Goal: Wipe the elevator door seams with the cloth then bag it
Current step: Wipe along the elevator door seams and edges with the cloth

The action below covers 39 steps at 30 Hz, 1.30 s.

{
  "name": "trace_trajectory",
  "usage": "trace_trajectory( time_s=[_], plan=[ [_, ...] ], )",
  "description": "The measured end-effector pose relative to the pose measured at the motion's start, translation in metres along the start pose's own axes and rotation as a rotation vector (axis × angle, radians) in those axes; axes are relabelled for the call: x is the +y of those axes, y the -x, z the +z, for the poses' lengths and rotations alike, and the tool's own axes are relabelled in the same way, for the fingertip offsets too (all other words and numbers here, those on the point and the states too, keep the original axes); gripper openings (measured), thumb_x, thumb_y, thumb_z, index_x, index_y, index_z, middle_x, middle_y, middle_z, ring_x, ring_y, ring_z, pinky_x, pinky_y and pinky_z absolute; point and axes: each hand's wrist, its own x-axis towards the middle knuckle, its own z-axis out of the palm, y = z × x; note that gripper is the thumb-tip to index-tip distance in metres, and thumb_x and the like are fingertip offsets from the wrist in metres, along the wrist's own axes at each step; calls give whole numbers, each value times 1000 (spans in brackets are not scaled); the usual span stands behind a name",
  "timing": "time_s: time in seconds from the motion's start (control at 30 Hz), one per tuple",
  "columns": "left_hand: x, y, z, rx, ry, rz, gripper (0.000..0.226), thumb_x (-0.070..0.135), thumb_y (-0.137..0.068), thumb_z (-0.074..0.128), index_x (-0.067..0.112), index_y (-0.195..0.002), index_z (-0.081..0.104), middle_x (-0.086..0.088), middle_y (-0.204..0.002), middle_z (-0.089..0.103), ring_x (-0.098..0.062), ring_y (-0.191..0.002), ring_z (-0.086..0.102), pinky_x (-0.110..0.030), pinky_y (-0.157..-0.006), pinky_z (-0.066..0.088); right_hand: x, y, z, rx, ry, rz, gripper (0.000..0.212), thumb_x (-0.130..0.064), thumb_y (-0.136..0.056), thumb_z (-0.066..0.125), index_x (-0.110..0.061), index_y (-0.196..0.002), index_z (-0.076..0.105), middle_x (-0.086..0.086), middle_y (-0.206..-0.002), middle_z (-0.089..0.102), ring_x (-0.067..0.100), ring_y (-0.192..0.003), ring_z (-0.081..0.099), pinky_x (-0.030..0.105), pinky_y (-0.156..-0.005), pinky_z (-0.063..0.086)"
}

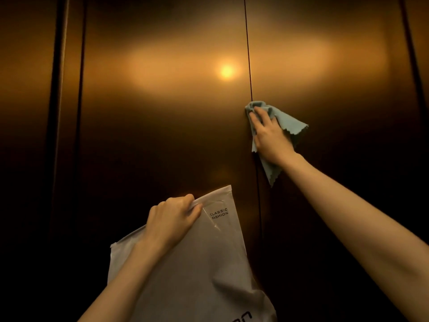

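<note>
A round yellow glow of light (226, 71) shines on the brown metal, with a wide soft blur around it. On the left stands a dark door frame (67, 112) with long straight up-and-down edges.

Count: 2 hands, 1 cloth, 1 bag, 2 door panels, 1 centre seam.

Two hands are showing: left hand (173, 217) and right hand (269, 133). One light blue cloth (290, 131) is showing, one white plastic bag (199, 263) printed "CLASSIC FASHION". Two bronze door panels are filling the view, left panel (162, 112) and right panel (336, 77), with one centre seam (248, 47) running between them. One light reflection (227, 71) is glowing on the metal.
</note>
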Motion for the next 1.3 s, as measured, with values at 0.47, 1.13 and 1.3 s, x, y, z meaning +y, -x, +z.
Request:
trace_trajectory(
  time_s=[0.47,1.13,1.3],
  plan=[
    [-32,-49,14,386,-11,230,40,54,-88,39,19,-74,55,4,-60,57,-13,-47,53,-24,-40,35,11,-11,4,56,-9,-57,60,-9,-95,42,-11,-150,16,6,-157,11,34,-142,12,47,-117,16],
    [-31,-163,-13,524,-72,220,35,43,-81,67,11,-70,54,-10,-65,53,-31,-59,51,-28,-57,29,22,-99,-8,251,18,-43,55,-4,-97,36,-10,-149,19,6,-156,14,33,-142,11,43,-116,17],
    [-22,-177,-25,497,-29,255,34,47,-83,61,17,-75,49,-5,-72,52,-34,-69,58,-31,-55,33,27,-123,-18,258,8,-31,54,-5,-97,35,-12,-148,20,3,-156,14,33,-141,13,45,-114,22]
  ],
)
